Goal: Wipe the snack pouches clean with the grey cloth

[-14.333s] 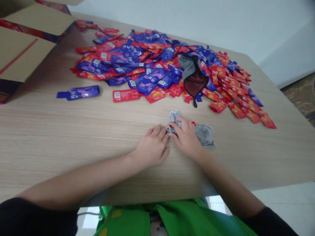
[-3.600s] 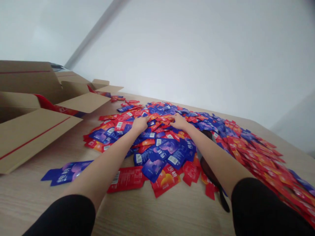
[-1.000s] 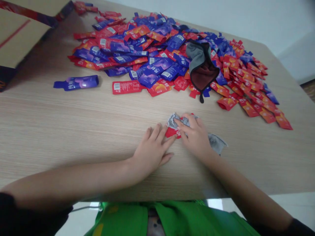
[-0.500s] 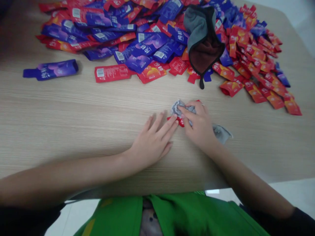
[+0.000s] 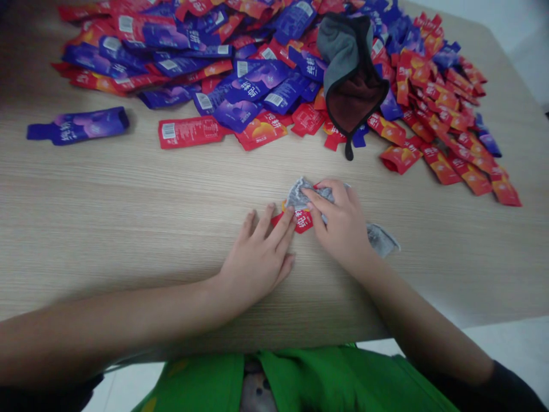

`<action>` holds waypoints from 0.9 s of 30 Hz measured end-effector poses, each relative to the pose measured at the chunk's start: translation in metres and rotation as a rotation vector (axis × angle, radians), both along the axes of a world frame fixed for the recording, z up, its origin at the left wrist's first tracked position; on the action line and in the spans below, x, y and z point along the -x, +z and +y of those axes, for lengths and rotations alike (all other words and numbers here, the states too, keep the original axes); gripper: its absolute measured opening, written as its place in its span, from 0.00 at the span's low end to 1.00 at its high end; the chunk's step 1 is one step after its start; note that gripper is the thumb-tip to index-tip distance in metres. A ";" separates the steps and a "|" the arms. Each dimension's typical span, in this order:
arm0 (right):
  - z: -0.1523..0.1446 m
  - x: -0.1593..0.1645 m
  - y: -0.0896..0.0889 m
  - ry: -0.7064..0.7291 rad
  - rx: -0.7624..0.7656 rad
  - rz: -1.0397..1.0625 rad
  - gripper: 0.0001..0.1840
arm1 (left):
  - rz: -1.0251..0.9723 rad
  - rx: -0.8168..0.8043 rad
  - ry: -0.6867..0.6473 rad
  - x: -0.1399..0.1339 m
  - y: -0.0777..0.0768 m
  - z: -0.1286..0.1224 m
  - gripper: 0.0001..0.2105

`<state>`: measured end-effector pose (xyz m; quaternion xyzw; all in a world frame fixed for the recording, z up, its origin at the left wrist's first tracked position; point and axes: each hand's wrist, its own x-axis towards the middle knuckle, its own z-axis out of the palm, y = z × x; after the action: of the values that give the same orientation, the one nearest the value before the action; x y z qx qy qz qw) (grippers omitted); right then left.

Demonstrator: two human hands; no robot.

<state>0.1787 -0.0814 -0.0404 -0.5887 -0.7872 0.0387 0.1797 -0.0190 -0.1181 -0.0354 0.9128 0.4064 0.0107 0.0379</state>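
Note:
A red pouch [image 5: 303,221] lies flat on the table in front of me, partly covered by a grey cloth [image 5: 297,195]. My right hand [image 5: 341,224] grips the bunched cloth and presses it onto the pouch; one end of the cloth trails out past the wrist. My left hand [image 5: 259,252] rests with fingers spread, its fingertips on the left end of the pouch. Much of the pouch is hidden under the cloth and fingers.
A big heap of purple pouches [image 5: 257,80] and red pouches [image 5: 446,109] stretches along the back. A grey and brown cloth with black edging [image 5: 354,97] lies on it. One purple pouch [image 5: 86,126] sits apart at the left, on the wooden table [image 5: 107,212].
My right hand has shifted the grey cloth slightly left over the pouch, and more of the red print shows between my hands. The left hand keeps its spread pose.

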 end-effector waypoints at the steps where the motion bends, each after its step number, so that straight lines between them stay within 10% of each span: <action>1: 0.003 -0.007 -0.001 -0.031 -0.007 0.003 0.21 | 0.001 -0.002 0.000 0.000 0.000 0.000 0.27; 20: 0.008 -0.048 -0.004 -0.240 0.025 0.094 0.20 | -0.049 0.006 0.043 0.009 -0.004 0.018 0.32; 27: 0.006 -0.041 0.027 -0.226 -0.147 0.250 0.22 | -0.092 -0.003 -0.001 0.014 -0.005 0.017 0.30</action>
<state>0.2202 -0.0750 -0.0138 -0.6491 -0.6884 0.0334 0.3218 -0.0333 -0.1012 -0.0400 0.9117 0.4036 0.0533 0.0552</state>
